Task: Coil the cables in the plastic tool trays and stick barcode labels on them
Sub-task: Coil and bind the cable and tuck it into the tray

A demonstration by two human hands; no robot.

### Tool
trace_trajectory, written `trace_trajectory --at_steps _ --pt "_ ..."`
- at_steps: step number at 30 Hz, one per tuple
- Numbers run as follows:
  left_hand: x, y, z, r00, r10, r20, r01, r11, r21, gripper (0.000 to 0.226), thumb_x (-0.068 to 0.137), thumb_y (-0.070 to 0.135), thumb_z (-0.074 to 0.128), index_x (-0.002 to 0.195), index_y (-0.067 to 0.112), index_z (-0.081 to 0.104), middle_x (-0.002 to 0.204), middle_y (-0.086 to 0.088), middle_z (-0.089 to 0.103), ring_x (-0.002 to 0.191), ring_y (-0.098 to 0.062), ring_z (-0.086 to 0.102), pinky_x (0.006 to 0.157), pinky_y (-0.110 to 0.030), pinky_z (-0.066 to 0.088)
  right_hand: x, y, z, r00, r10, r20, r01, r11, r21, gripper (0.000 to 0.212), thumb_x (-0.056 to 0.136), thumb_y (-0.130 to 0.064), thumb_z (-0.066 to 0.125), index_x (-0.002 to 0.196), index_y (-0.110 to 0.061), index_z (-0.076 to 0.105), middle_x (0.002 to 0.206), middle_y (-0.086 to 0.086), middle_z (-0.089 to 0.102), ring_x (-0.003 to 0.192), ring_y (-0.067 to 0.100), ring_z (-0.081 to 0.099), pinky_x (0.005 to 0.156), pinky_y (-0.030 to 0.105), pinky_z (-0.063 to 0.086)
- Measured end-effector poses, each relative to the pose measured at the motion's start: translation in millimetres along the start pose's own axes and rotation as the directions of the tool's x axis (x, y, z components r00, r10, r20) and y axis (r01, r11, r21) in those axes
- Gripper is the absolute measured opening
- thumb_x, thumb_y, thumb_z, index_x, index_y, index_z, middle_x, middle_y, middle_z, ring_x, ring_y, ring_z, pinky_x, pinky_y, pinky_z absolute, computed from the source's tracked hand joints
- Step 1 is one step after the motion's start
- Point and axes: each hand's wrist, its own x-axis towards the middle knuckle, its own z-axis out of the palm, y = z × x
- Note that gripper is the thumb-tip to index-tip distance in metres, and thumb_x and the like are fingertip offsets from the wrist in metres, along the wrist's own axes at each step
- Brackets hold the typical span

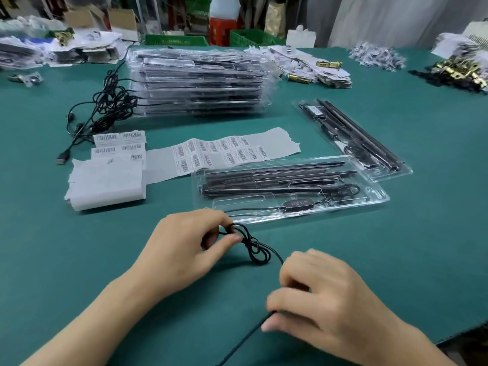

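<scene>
A thin black cable [254, 247] runs out of the clear plastic tray [375, 200] in front of me, which holds dark rods and an inline controller [299, 203]. My left hand [182, 249] pinches a few small loops of this cable just in front of the tray's near edge. My right hand [324, 305] grips the cable's free length lower right, and the loose end trails off toward the bottom of the view. A strip of barcode labels [219, 153] lies on the green table behind the tray.
A tall stack of filled clear trays [200, 83] stands at the back centre, with tangled black cables [105, 107] at its left. Another single tray [353, 136] lies at the right. Folded label backing paper [105, 186] sits at the left. Brass hardware and paper piles line the far edge.
</scene>
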Motion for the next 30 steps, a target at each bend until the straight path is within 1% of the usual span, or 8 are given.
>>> trace_trajectory --at_steps 4,7,11,14,18,23,28,30 --pt "-1.3 -9.8 -4.2 0.998 0.057 0.037 -0.057 0.998 0.003 0.026 0.095 0.052 0.062 0.089 0.028 0.067 0.067 0.024 0.048 0.059 0.002 0.045 0.055 -0.021 0.04 7.0 8.3 0.0 0.864 0.48 -0.152 -0.359 0.798 0.483 0.03 0.102 -0.036 0.057 0.077 -0.021 0.059 0.071 -0.008 0.052 0.065 0.009 0.051 0.063 0.018 0.041" --pt "-1.3 -12.3 -9.5 0.99 0.126 0.057 -0.127 0.992 0.013 0.019 0.095 0.05 0.063 0.091 0.033 0.067 0.068 0.017 0.046 0.059 -0.004 0.043 0.054 -0.024 0.042 16.0 14.0 4.7 0.706 0.706 -0.057 -0.559 0.605 0.567 0.03 0.102 -0.041 0.053 0.077 -0.024 0.058 0.068 0.004 0.056 0.061 0.022 0.056 0.059 0.027 0.049" --pt "-0.4 -11.3 -13.4 0.982 0.187 0.035 -0.188 0.981 0.047 0.019 0.094 0.049 0.064 0.09 0.032 0.07 0.072 0.017 0.044 0.061 -0.003 0.041 0.052 -0.028 0.043 21.9 17.9 16.1 0.702 0.71 -0.055 -0.619 0.646 0.447 0.019 0.103 -0.027 0.057 0.103 -0.031 0.075 0.079 -0.012 0.064 0.069 0.016 0.065 0.061 0.03 0.054" --pt "-1.3 -11.6 -13.3 0.97 0.243 -0.01 -0.241 0.966 0.095 0.018 0.094 0.047 0.067 0.092 0.03 0.074 0.079 0.016 0.054 0.066 -0.001 0.045 0.053 -0.027 0.045 23.9 17.3 22.8 0.764 0.644 -0.037 -0.611 0.74 0.282 0.03 0.103 -0.02 0.06 0.127 -0.032 0.072 0.075 -0.026 0.061 0.075 0.0 0.063 0.068 0.011 0.047" --pt "0.1 -14.7 -10.3 0.923 0.365 -0.122 -0.332 0.915 0.228 0.027 0.093 0.046 0.073 0.101 0.021 0.075 0.09 0.006 0.062 0.078 -0.018 0.056 0.062 -0.035 0.049 32.5 12.7 28.2 0.852 0.524 -0.011 -0.523 0.851 0.057 0.029 0.1 -0.018 0.065 0.124 -0.03 0.074 0.091 -0.021 0.073 0.084 -0.002 0.062 0.072 0.004 0.038" --pt "2.3 -16.9 -8.1 0.933 0.35 -0.084 -0.315 0.907 0.281 0.045 0.093 0.053 0.07 0.13 0.028 0.069 0.125 0.006 0.063 0.107 -0.021 0.057 0.088 -0.037 0.045 28.6 17.6 30.9 0.873 0.488 -0.015 -0.469 0.847 0.251 0.025 0.103 -0.02 0.059 0.119 -0.03 0.075 0.095 -0.019 0.072 0.081 -0.003 0.064 0.079 0.018 0.051" --pt "1.4 -18.7 -4.7 0.926 0.377 -0.034 -0.356 0.897 0.263 0.028 0.096 0.05 0.064 0.113 0.031 0.076 0.096 0.013 0.069 0.095 -0.019 0.062 0.083 -0.033 0.043 28.6 17.6 32.4 0.876 0.483 -0.007 -0.466 0.849 0.249 0.027 0.103 -0.03 0.055 0.121 -0.031 0.074 0.095 -0.023 0.069 0.093 0.003 0.065 0.084 0.029 0.054" --pt "1.7 -19.2 -4.7 0.931 0.361 -0.058 -0.338 0.909 0.242 0.025 0.095 0.05 0.066 0.104 0.031 0.077 0.09 0.013 0.068 0.091 -0.018 0.061 0.079 -0.034 0.043 27.0 18.2 32.8 0.858 0.513 -0.021 -0.495 0.837 0.234 0.029 0.102 -0.031 0.055 0.128 -0.031 0.07 0.105 -0.024 0.069 0.099 -0.003 0.063 0.088 0.023 0.051"
